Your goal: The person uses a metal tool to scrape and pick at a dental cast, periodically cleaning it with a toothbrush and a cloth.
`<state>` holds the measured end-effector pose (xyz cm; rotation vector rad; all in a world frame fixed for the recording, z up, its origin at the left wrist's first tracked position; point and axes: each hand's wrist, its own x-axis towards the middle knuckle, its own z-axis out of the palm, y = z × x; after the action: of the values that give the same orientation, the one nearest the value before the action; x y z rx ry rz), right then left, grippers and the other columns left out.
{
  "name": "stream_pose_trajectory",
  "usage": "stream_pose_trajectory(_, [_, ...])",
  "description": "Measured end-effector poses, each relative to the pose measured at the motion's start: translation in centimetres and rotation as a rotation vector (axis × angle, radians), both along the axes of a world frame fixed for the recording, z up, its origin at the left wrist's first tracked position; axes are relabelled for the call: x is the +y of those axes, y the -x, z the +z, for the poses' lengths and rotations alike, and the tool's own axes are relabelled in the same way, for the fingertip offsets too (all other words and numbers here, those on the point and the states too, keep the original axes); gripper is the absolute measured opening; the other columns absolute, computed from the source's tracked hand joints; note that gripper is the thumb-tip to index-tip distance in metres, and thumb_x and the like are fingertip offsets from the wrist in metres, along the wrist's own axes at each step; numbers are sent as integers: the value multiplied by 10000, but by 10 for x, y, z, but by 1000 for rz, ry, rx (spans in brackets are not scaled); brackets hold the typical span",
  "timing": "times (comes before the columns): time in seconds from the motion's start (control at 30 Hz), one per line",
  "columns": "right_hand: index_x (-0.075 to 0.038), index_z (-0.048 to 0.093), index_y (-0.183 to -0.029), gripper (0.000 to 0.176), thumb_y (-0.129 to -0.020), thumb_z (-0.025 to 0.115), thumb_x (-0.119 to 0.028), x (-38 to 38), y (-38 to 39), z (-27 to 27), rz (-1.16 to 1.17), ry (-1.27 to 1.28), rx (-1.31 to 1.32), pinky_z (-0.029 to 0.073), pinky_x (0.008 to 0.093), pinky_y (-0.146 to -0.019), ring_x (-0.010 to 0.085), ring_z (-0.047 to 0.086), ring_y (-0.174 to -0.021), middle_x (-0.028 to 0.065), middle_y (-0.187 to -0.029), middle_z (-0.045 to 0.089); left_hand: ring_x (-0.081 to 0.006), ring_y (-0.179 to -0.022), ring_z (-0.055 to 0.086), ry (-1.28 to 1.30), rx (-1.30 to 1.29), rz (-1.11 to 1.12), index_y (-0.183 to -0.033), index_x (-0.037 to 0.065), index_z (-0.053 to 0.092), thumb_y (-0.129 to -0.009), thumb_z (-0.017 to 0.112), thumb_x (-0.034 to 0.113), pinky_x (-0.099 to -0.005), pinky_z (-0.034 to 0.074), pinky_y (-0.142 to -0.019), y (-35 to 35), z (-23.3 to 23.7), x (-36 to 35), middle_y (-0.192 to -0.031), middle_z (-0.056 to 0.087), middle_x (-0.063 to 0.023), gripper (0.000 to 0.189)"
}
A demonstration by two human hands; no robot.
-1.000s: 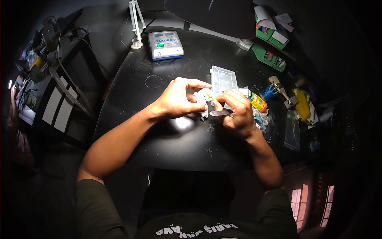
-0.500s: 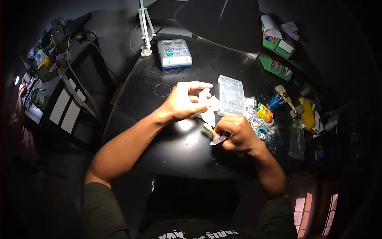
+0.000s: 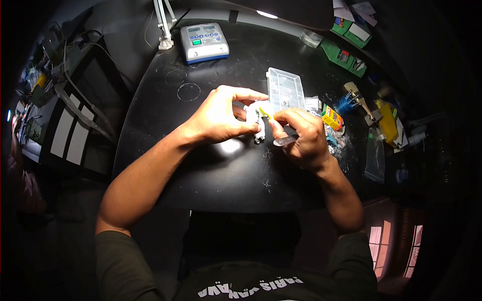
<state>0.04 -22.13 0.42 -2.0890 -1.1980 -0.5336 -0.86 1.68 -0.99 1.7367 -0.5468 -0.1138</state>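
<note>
Under the lamp's light, my left hand (image 3: 221, 114) is closed around a lumpy white piece (image 3: 259, 131) with grey marks, pinching it between thumb and fingers. My right hand (image 3: 301, 134) grips a slim tool (image 3: 285, 141) whose flat, rounded silver end sticks out below the fingers. At the fingertips of that hand, a narrow yellow tip (image 3: 266, 113) overlaps the white piece. Part of the white piece is hidden by my left fingers. Just beyond the hands lies a clear compartment box (image 3: 286, 85).
A grey-and-blue device (image 3: 205, 42) with displays stands at the back left, beside a lamp arm (image 3: 164, 30). To the right are a yellow-and-red small box (image 3: 332, 117), brushes (image 3: 354, 93), a plastic bag (image 3: 374, 160) and green bins (image 3: 343, 57). A person (image 3: 22, 175) is at far left.
My right hand has brought the yellow tip up from below onto the white piece. The white piece has turned in my left hand. The view has tilted down, with the lamp shade moving higher.
</note>
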Motion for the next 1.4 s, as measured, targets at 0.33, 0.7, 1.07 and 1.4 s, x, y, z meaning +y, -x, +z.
stream_pose_trajectory(0.33, [14, 714, -868, 95, -797, 775, 30, -7, -4, 9, 66, 20, -125, 511, 360, -611, 272, 669, -647, 133, -750, 693, -156, -1016, 721, 80, 127, -99, -1455, -49, 555, -859, 844, 34, -294, 593, -930, -1, 8, 7, -1230, 727, -156, 669])
stream_pose_trajectory(0.7, [5, 732, -860, 92, -796, 796, 20, -9, -3, 15, 160, 74, -88, 508, 345, -597, 245, 668, -642, 120, -744, 695, -198, -1100, 707, 121, 189, -202, -1494, -15, 524, -844, 837, -4, -338, 595, -990, -5, 11, 13, -1332, 674, -155, 721])
stream_pose_trajectory(1.07, [-10, 709, -858, 59, -824, 756, -23, 3, -6, -3, 87, -102, -166, 530, 393, -624, 294, 668, -648, 127, -723, 663, -183, -1066, 708, 231, 249, -235, -1519, -6, 498, -906, 799, 44, -325, 612, -941, -6, 1, 8, -1304, 676, -146, 685])
stream_pose_trajectory(1.4, [-6, 732, -826, 73, -776, 784, -3, -9, -3, 9, 116, -10, -124, 494, 349, -583, 235, 627, -611, 101, -694, 665, -226, -1072, 731, 176, 173, -76, -1480, -10, 543, -893, 772, -23, -349, 616, -950, 3, 20, 8, -1304, 672, -166, 630])
